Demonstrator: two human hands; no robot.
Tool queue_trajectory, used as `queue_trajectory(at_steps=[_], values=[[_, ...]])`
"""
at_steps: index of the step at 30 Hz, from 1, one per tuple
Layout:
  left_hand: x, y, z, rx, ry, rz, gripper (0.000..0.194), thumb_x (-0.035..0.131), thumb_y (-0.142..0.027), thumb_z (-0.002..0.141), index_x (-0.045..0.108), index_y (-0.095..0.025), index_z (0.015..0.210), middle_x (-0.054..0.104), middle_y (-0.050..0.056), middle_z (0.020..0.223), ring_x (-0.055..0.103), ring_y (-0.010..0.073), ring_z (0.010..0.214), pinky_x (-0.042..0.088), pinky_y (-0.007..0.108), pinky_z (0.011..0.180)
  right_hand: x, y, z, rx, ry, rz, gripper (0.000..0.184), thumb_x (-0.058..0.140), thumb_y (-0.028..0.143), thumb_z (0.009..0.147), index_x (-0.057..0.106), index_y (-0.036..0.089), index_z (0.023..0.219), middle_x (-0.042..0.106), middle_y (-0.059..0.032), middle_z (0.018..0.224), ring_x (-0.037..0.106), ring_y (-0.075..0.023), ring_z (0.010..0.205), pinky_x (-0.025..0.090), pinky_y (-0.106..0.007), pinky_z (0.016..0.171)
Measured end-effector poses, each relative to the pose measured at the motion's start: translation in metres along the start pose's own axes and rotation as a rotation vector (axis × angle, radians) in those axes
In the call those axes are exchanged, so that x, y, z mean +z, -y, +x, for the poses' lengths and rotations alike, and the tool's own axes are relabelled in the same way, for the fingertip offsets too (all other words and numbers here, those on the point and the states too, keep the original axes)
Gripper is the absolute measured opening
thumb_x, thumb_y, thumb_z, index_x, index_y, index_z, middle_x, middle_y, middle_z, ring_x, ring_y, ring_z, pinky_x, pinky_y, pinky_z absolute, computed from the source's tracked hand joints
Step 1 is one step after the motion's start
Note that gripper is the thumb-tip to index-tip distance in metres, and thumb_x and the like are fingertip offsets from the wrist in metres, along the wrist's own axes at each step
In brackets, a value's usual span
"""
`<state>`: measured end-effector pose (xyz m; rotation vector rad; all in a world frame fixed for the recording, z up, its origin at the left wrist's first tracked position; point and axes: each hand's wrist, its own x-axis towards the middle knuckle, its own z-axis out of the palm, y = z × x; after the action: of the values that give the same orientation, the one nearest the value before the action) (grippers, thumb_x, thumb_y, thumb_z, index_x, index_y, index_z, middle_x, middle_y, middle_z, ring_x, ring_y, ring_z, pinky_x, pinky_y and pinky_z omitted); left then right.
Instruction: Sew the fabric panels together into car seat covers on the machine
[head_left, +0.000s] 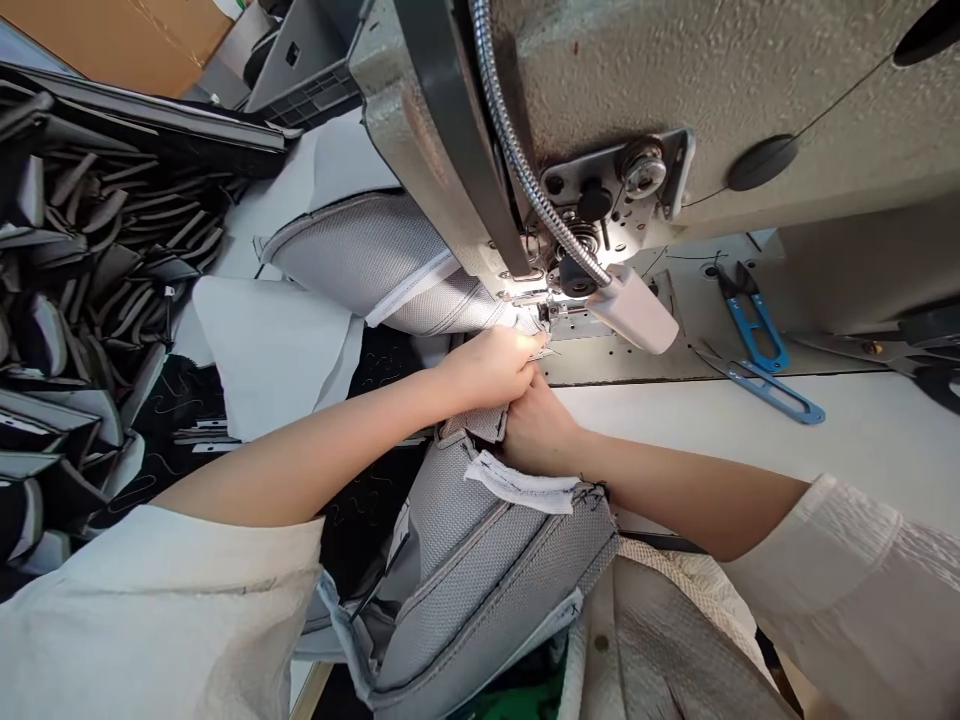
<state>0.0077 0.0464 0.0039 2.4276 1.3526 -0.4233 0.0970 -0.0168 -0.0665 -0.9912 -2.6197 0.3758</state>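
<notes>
Grey sewn fabric [480, 560] with dark seams and white strips runs from my lap up under the head of a sewing machine [600, 90]. Close to the lit needle area, my left hand [495, 365] is closed on the fabric's edge. My right hand [544, 425] grips the same fabric just below, touching my left hand; its fingertips are partly hidden. Beyond my hands, another stretch of the grey piece lies left of the machine head. A small lamp [634, 310] on a flexible metal neck shines on the needle area.
Two blue-handled thread snips [757, 325] and large scissors [885, 350] lie on the right of the machine bed. Stacked dark and white pieces [97, 250] fill the left side. A grey crate [307, 60] and a cardboard box [127, 40] stand behind.
</notes>
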Motion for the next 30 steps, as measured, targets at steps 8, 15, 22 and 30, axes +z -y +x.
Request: queue_trajectory(at_steps=[8, 15, 22, 30], values=[[-0.005, -0.001, 0.001, 0.032, 0.067, 0.06, 0.048, 0.04, -0.014, 0.084, 0.058, -0.014, 0.128, 0.067, 0.012, 0.112, 0.064, 0.0256, 0.102, 0.052, 0.036, 0.087, 0.002, -0.004, 0.006, -0.029, -0.028, 0.068, 0.03, 0.043, 0.027, 0.087, 0.067, 0.016, 0.103, 0.067, -0.0137, 0.103, 0.051, -0.034, 0.102, 0.039, -0.051, 0.084], [-0.006, -0.003, 0.001, 0.054, 0.09, 0.133, 0.047, 0.04, -0.015, 0.085, 0.055, -0.013, 0.13, 0.067, 0.014, 0.109, 0.065, 0.0264, 0.098, 0.052, 0.035, 0.081, 0.004, -0.003, 0.004, -0.015, -0.001, 0.031, 0.029, 0.046, 0.025, 0.084, 0.069, 0.015, 0.099, 0.068, -0.0132, 0.097, 0.052, -0.0339, 0.097, 0.039, -0.05, 0.08], [-0.003, 0.003, 0.01, 0.015, 0.011, 0.078, 0.045, 0.04, -0.015, 0.086, 0.058, -0.015, 0.127, 0.066, 0.011, 0.115, 0.063, 0.0241, 0.105, 0.05, 0.035, 0.092, 0.005, -0.011, 0.008, 0.055, -0.018, -0.06, 0.034, 0.047, 0.008, 0.078, 0.07, 0.014, 0.101, 0.069, -0.0128, 0.098, 0.054, -0.0311, 0.099, 0.037, -0.047, 0.086], [-0.003, 0.006, 0.01, 0.026, -0.036, 0.053, 0.043, 0.042, -0.017, 0.085, 0.061, -0.017, 0.123, 0.064, 0.011, 0.12, 0.063, 0.0247, 0.105, 0.051, 0.034, 0.089, 0.006, -0.015, 0.008, 0.042, -0.011, -0.102, 0.026, 0.047, 0.018, 0.083, 0.072, 0.013, 0.091, 0.068, -0.0137, 0.084, 0.054, -0.0298, 0.089, 0.039, -0.047, 0.083]])
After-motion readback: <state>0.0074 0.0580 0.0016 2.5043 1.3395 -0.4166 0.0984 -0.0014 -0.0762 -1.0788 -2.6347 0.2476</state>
